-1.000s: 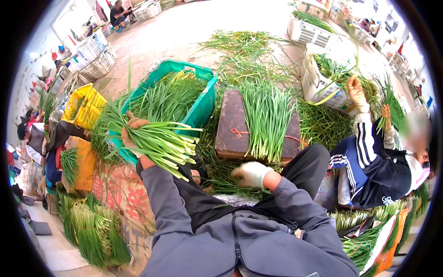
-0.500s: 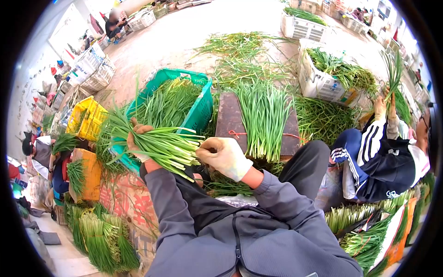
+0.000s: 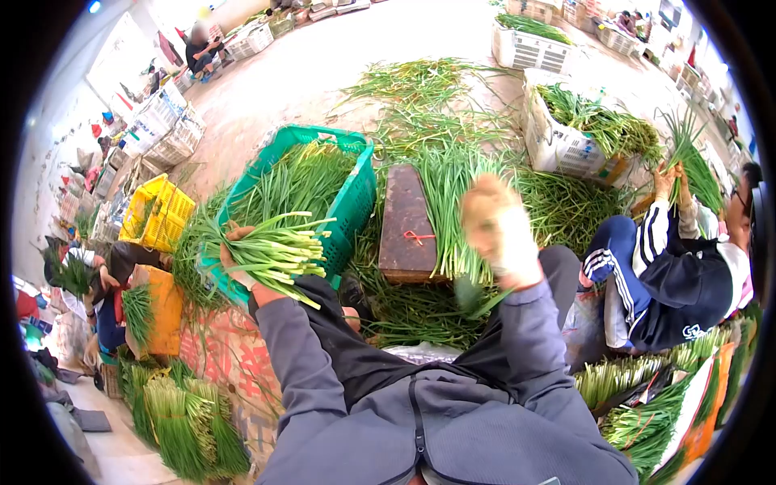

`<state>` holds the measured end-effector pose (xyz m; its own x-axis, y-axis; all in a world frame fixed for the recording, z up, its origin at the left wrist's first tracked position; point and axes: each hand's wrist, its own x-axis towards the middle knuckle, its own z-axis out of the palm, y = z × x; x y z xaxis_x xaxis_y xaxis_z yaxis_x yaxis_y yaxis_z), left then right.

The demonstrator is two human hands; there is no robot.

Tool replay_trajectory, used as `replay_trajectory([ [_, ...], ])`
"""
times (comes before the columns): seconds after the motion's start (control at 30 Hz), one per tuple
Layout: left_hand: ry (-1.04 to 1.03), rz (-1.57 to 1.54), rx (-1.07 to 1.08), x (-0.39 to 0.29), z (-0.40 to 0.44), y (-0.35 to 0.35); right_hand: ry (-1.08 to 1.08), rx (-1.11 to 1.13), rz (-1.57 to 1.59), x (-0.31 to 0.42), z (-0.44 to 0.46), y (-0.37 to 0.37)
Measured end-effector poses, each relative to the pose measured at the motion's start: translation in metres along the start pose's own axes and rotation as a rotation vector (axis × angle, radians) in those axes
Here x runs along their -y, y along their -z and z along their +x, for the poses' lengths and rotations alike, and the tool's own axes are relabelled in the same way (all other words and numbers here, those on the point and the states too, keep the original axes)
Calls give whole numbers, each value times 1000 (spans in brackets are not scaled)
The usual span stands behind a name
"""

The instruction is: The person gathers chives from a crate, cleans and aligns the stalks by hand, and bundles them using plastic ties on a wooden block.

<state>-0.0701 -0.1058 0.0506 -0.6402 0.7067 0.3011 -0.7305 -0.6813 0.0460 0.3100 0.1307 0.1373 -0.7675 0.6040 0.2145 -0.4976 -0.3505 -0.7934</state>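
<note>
Near the dark block (image 3: 406,220), the right hand (image 3: 496,222), grip unclear, has withdrawn from stalks (image 3: 284,254) the left hand (image 3: 234,252) clamps.

A low, dark brown table (image 3: 402,214) carries a layer of green stalks (image 3: 449,206), a red tie (image 3: 418,237) lying at their edge.

We've got a low counter (image 3: 406,222) w/ a dark brown, wood-like top, scuffed, faint sheen. L of counter, green crate (image 3: 352,204): moulded plastic, smooth, semi-gloss; farther L, yellow crate (image 3: 166,217), also plastic. R of counter, white crate (image 3: 558,147): plastic, duller, grubby. Near side of counter, our grey jacket (image 3: 347,444) & black trousers (image 3: 343,343): matt cloth. Our R hand (image 3: 497,222): pale, matt, cloth-like covering, weave blurred. Bunch (image 3: 283,257) L of counter: smooth stalks, slight gloss.
</note>
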Motion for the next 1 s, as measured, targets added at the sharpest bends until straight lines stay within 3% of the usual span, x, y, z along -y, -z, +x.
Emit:
replay_trajectory([
  [0.07,-77,-12,-73,2,5,3,-264,-28,-462,-15,10,-39],
  [0.1,-86,-16,-82,3,6,4,-347,19,-513,-30,14,-53],
  [0.23,-30,-14,-75,11,5,4,-491,27,-218,-84,31,-82],
  [0.33,11,-8,-58,14,5,4,-417,48,-275,-101,38,-84],
  [0.4,62,-7,-26,13,5,4,-316,-107,-292,-98,39,-76],
  [0.5,-58,91,-78,0,6,13,12,-244,-62,-70,28,-37],
  [0.53,-124,14,-151,-5,9,16,217,-305,75,-70,29,-18],
  [0.63,-241,128,-91,-9,15,23,396,-413,-93,-32,5,0],
  [0.67,-247,88,-147,-10,14,23,420,-416,-281,-37,-3,2],
  [0.7,-373,159,-335,-11,16,19,441,-417,-470,-45,-13,3],
  [0.77,-325,212,-307,-33,19,47,609,-190,-1191,-90,-29,12],
  [0.83,-431,306,-427,-9,15,25,88,357,-1415,-153,-54,24],
  [0.9,-470,418,-676,12,15,2,-529,1265,-1617,-185,-63,30],
  [0.97,-459,436,-628,1,14,9,-348,801,-1451,-186,-66,33],
  [1.0,-305,297,-403,-19,15,24,-21,594,-1327,-173,-52,22],
])
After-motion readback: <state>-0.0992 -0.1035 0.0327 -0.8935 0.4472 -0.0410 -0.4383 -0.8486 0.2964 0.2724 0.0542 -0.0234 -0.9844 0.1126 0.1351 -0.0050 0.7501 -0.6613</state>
